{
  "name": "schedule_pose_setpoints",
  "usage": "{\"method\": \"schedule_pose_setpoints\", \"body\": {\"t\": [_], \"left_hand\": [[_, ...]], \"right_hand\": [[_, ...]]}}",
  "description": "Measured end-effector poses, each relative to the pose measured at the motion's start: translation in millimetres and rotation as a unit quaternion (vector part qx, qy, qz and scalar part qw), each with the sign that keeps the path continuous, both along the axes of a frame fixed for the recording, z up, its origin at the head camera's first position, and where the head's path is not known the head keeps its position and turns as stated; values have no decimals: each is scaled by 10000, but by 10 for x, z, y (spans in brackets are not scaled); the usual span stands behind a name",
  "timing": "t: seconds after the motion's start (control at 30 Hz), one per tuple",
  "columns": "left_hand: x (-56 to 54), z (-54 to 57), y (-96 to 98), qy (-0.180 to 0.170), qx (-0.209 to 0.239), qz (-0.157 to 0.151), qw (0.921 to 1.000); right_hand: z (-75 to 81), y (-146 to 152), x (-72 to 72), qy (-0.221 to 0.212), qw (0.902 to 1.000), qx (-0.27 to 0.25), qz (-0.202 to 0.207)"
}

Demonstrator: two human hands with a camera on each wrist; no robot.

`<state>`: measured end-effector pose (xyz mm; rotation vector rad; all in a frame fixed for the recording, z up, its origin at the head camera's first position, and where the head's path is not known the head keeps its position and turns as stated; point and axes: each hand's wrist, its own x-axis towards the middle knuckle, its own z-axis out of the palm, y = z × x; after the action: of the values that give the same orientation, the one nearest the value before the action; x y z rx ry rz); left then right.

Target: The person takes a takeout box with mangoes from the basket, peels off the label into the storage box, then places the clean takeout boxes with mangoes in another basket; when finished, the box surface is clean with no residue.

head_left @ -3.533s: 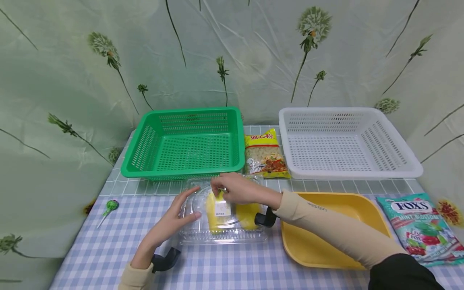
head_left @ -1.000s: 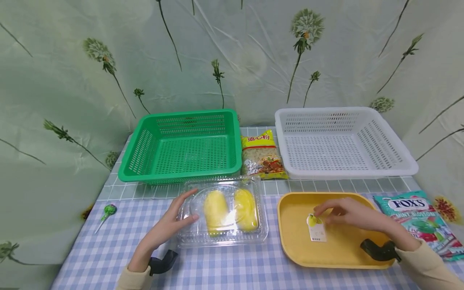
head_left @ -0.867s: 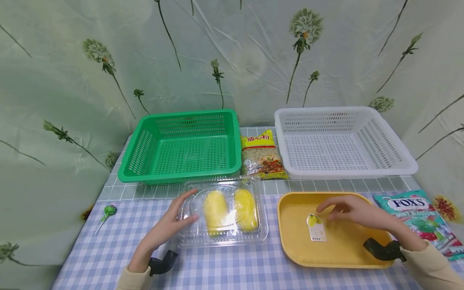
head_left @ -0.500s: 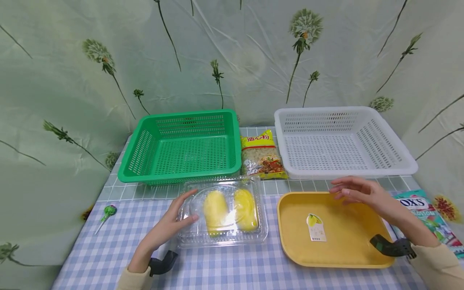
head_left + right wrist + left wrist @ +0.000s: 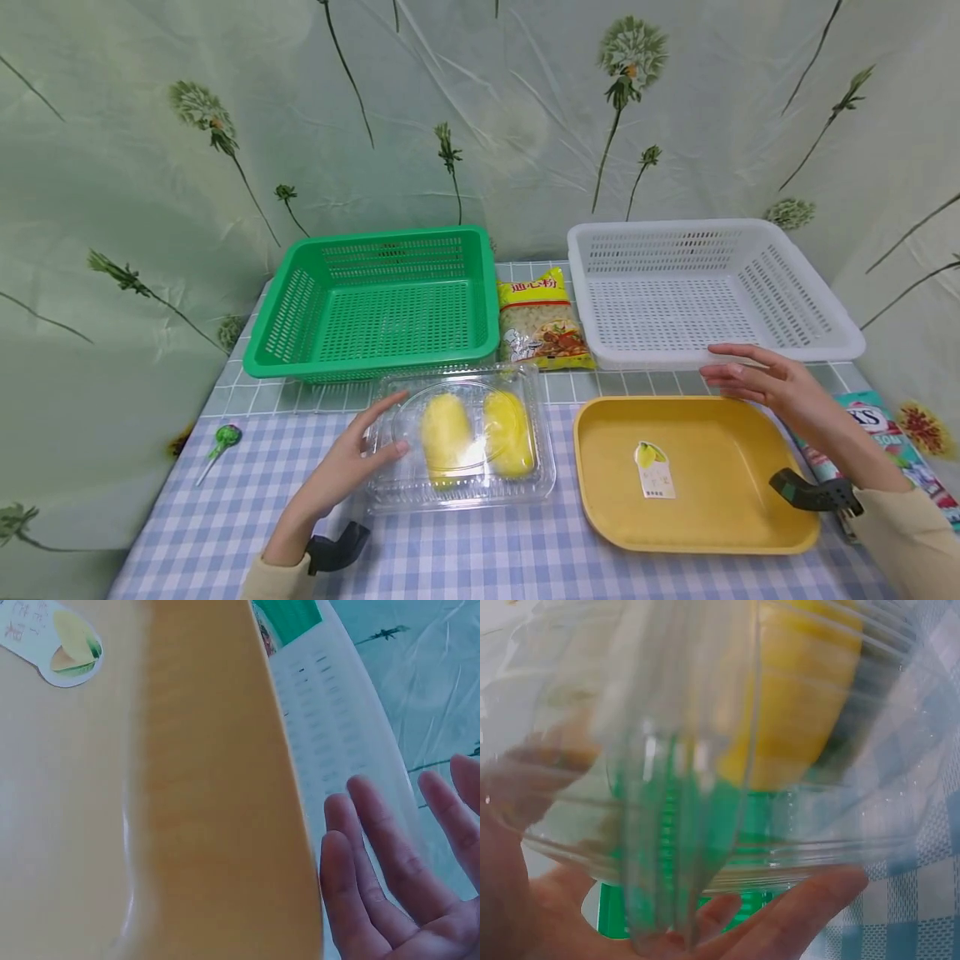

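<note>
Where left hand [image 5: 347,465] and right hand [image 5: 795,404] are both spread, light contact should best steady the clear box [image 5: 474,501].

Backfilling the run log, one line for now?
left hand: touching clear container | yellow contents: inside | label: in yellow tray | right hand: empty, near tray's far edge

Green lollipop [image 5: 228,435], green basket [image 5: 397,325] beside macaroni bag [image 5: 543,323].

At seven o'clock the left hand [image 5: 343,468], thumb [image 5: 386,454] and forefinger [image 5: 381,407] spread, points toward half past one; at half past three the right hand [image 5: 787,392], fingers [image 5: 750,356] extended, points toward ten
</note>
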<state>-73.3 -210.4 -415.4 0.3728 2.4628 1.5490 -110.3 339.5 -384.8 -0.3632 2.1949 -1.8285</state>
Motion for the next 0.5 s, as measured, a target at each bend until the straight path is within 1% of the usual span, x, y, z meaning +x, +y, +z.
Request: {"method": "schedule_pose_setpoints", "body": {"t": [0.13,0.27,0.4,0.5], "left_hand": [[32,28,3,-117,29,118,9999],[89,91,8,-318,68,187,9993],[165,193,23,-543,115,195,9983],[220,289,45,-670,117,121,9976]], "right_hand": [[-48,28,-40,-184,9991,-376,58],[-99,30,-82,-363,9968,-708,-70],[-134,8,-119,-515,9921,-1105,-285],[-149,-7,-132,-522,9911,-1134,-453]]}}
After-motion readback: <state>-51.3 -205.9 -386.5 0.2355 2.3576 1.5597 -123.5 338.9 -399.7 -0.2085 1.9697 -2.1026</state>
